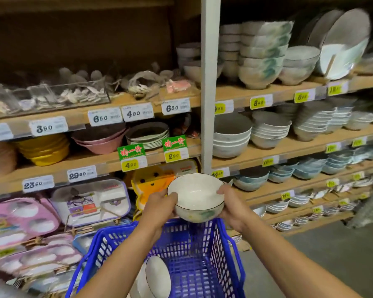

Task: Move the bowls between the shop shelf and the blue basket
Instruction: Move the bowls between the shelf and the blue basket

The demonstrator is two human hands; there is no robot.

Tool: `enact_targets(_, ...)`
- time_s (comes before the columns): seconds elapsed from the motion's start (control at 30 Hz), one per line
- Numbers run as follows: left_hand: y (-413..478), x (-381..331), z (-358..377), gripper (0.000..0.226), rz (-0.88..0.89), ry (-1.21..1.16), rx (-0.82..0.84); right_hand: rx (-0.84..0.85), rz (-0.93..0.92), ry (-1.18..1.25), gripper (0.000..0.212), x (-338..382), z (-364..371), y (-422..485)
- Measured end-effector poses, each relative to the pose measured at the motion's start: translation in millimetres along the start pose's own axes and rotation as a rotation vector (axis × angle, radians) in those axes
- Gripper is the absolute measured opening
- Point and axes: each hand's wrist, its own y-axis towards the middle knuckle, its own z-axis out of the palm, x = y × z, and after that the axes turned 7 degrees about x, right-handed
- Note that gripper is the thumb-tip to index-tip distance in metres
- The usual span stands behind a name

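Two hands on one white bowl, I note: left hand clasps its left rim, right hand its right rim. Bowl upright, above far edge of blue basket. Below my left forearm, more bowls lie tilted inside basket. Beyond hands, shop shelf carries stacked bowls.

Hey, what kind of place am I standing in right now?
Most likely a homeware shop: wooden shelves stacked with ceramic bowls, printed price tags along the shelf edges, and a blue plastic shopping basket below the white dark-rimmed bowl in your hands.
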Motion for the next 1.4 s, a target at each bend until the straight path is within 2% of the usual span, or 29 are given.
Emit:
enact_targets(0.13, -17.5, -29.0, 46.1, 0.024, 0.103, -0.021, -0.097, -0.060, -0.038, 0.011, 0.025, 49.6, -20.3, -28.3)
enact_targets(0.37, -53.0, -75.3, 142.7, 0.022, 0.285, -0.208, -0.129, 0.034, -0.073, -0.001, 0.033, 126.5, -79.3, -74.6)
enact_targets(0.53, -71.9, -105.7, 191.9, 0.023, 0.297, -0.312, -0.169, 0.117, -0.131, -0.031, 0.021, 167.1, -114.6, -100.9)
enact_targets(0.77, -77.4, -147.8, 226.9, 0.024, 0.251, -0.331, -0.160, 0.200, -0.184, -0.092, 0.028, 212.7, -142.7, -119.4)
enact_targets(0.97, -60.0, -180.7, 223.7, 0.031, 0.253, -0.373, -0.161, 0.317, -0.297, -0.084, 0.040, 232.2, -140.9, -107.7)
enact_targets(1.03, -47.9, -191.9, 220.9, 0.034, 0.264, -0.362, -0.182, 0.384, -0.348, -0.097, 0.057, 236.2, -140.3, -94.8)
enact_targets(1.1, -30.7, -200.7, 217.9, 0.037, 0.280, -0.372, -0.216, 0.455, -0.404, -0.126, 0.086, 241.3, -136.4, -79.5)
enact_targets(1.13, -21.3, -203.8, 216.7, 0.037, 0.297, -0.385, -0.221, 0.489, -0.442, -0.154, 0.094, 244.3, -132.7, -71.3)
enact_targets(1.23, 8.3, -209.3, 216.6, 0.043, 0.409, -0.426, -0.207, 0.516, -0.531, -0.171, 0.091, 257.8, -118.5, -40.2)
enact_targets(1.4, 62.2, -221.6, 227.7, 0.073, 0.611, -0.461, -0.267, 0.471, -0.545, -0.105, 0.088, 286.6, -92.3, 19.9)
